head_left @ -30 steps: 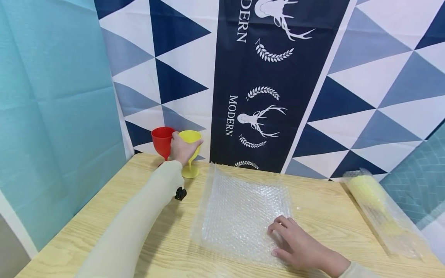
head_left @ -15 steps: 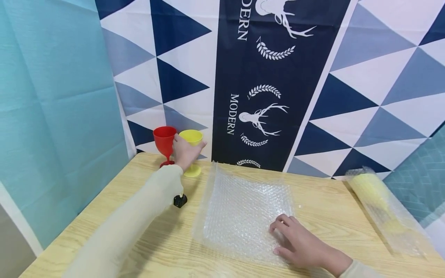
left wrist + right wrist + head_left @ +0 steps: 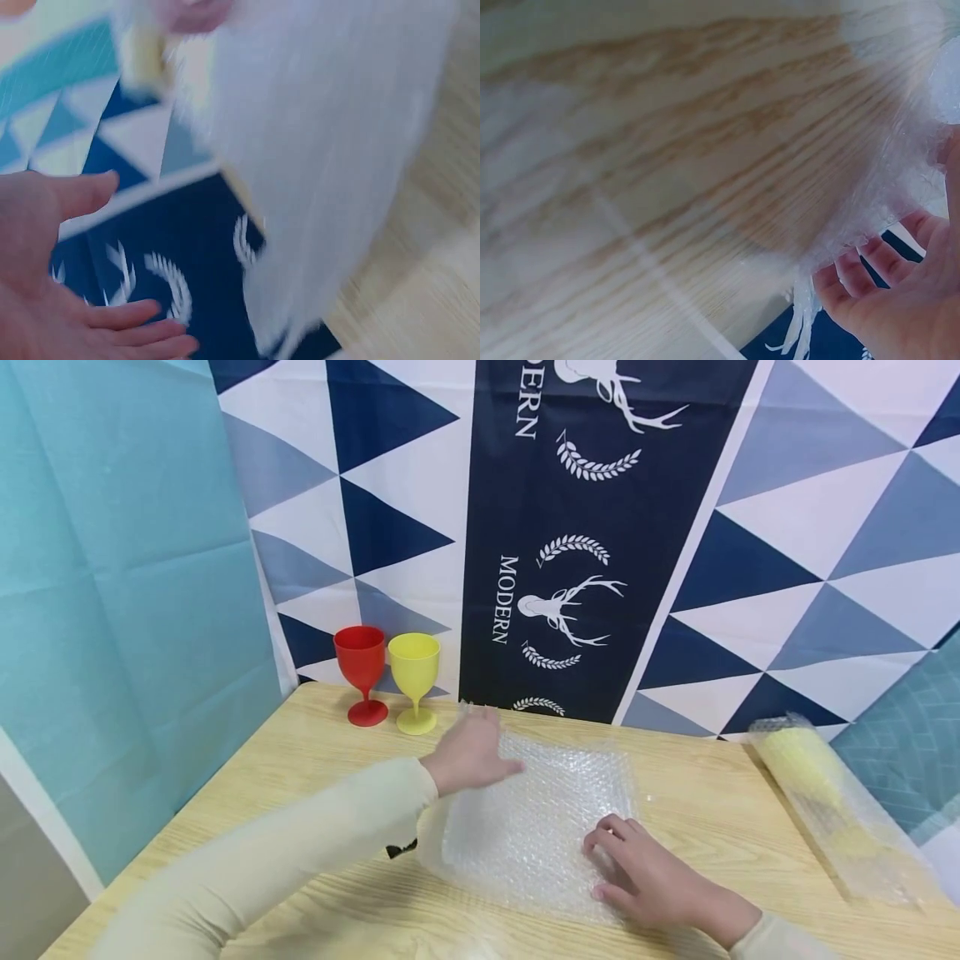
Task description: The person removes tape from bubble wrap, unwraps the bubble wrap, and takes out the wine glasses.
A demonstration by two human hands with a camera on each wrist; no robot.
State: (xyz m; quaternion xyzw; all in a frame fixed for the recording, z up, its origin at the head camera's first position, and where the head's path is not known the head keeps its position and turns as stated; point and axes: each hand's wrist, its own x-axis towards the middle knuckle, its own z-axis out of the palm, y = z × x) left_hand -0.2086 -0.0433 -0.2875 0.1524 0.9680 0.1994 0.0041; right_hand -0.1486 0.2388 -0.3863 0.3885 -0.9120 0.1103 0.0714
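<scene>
Bubble wrap (image 3: 536, 827) spread flat at lower centre of the head view, on the wooden table (image 3: 705, 793). Pinned near its lower right corner by the right hand (image 3: 648, 881), fingers bent lightly and pressing down, gripping nothing. Left hand (image 3: 472, 752) blurred over the sheet's upper left corner, fingers straight and loose, holding nothing; contact with the wrap hard to tell.

Judged from this: sheet laid out and steadied, nothing on it yet. Red goblet (image 3: 362, 672) and yellow goblet (image 3: 414, 681) upright and unwrapped, side by side at upper left of the table, well apart from both hands. One bundle (image 3: 821, 802) at far right already rolled in wrap, something yellow inside. So probably one item done, two left.

Table pale woodgrain. Behind, a hanging cloth (image 3: 600, 527) of blue and white triangles with a navy deer panel; teal fabric (image 3: 112, 568) at left.
</scene>
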